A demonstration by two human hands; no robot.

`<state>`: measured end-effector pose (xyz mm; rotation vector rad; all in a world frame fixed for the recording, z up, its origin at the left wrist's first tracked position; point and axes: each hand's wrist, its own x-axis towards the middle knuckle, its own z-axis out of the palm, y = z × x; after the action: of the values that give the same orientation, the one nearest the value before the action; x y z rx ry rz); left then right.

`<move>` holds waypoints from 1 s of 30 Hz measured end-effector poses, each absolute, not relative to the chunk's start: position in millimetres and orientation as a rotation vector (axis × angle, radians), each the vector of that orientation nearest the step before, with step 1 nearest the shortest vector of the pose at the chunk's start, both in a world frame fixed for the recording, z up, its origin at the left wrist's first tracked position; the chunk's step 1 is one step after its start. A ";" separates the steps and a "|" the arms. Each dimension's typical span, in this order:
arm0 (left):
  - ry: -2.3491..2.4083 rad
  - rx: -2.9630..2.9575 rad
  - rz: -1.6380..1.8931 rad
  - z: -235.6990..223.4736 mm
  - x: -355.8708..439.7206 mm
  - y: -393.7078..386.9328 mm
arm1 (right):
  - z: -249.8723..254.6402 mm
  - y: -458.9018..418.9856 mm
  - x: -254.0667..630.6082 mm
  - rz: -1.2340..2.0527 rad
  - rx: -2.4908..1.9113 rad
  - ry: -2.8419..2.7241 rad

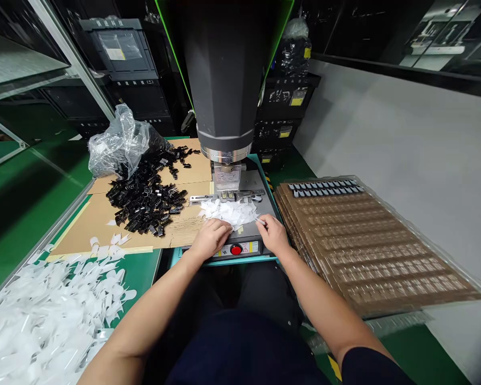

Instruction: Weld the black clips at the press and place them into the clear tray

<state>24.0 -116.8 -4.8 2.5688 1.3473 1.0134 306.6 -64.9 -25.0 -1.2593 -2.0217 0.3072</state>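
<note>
A small heap of white plastic pieces (231,212) lies on the press's grey base plate (264,200), under the big dark press column (224,80). My left hand (210,239) rests at the heap's near left edge, fingers curled onto the pieces. My right hand (271,233) sits at the heap's right edge and pinches one thin white piece (260,220) between thumb and fingertips. A red button (236,249) shows on the base front between my hands.
A pile of black clips (146,198) lies on brown cardboard (100,219), beside a crumpled clear bag (118,141). A large spread of white pieces (52,315) covers the green bench at lower left. Stacked brown trays (364,240) stand right, with a row of dark parts (324,187).
</note>
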 end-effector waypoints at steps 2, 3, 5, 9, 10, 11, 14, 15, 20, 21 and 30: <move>1.353 2.385 1.160 -4.8 21.8 -115.4 | -23.8 -64.4 305.6 0.333 -1.270 -1.986; 1.369 2.293 1.220 -5.3 20.3 -113.9 | -22.7 -64.1 304.5 0.344 -1.273 -1.972; 1.417 2.139 1.297 -7.3 16.8 -109.5 | -20.1 -62.9 301.2 0.360 -1.265 -1.949; 1.496 1.972 1.338 -13.7 8.0 -99.2 | -14.5 -56.2 292.2 0.385 -1.226 -1.934; 1.507 1.950 1.344 -15.0 5.8 -96.8 | -13.4 -53.4 289.7 0.392 -1.220 -1.934; 1.519 1.930 1.356 -15.8 3.6 -94.3 | -12.5 -50.0 287.1 0.397 -1.214 -1.935; 1.544 1.925 1.413 -13.6 -2.7 -84.5 | -9.8 -36.5 277.3 0.383 -1.189 -1.948; 1.545 1.949 1.429 -11.1 -4.6 -79.8 | -8.7 -31.1 272.9 0.368 -1.180 -1.958; 1.477 2.179 1.403 5.8 -9.5 -44.0 | -1.1 -1.9 240.3 0.273 -1.193 -2.019; 1.461 2.223 1.368 7.5 -9.1 -35.5 | 0.4 3.5 232.6 0.250 -1.206 -2.030; 1.478 2.576 0.854 -1.1 -7.5 6.4 | 11.8 15.4 198.1 0.027 -1.372 -2.278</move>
<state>-7.5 6.4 -1.1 2.5763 1.4778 0.8544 198.1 15.4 11.8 -1.3720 -2.2784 0.0270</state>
